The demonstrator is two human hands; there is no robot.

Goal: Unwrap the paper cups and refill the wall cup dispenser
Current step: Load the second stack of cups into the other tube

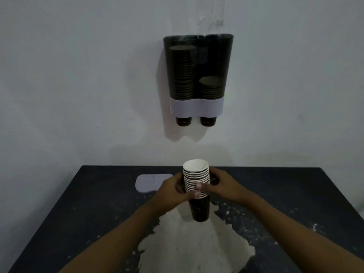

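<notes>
A stack of black paper cups (198, 210) with white rims stands upright above the table, mouth up. My left hand (171, 191) grips its left side and my right hand (221, 184) wraps its right side, fingers over the rims. On the wall above hangs the cup dispenser (197, 107), a dark two-tube holder with a white band. Its left tube is nearly full of cups; the right tube holds a short stack. One cup bottom pokes out under each tube. Clear plastic wrap (211, 14) hangs on the wall above the dispenser.
The dark table (78, 223) has a large worn pale patch in its middle and white specks around it. A white lid-like piece (149, 183) lies at the back left of the table, near the wall.
</notes>
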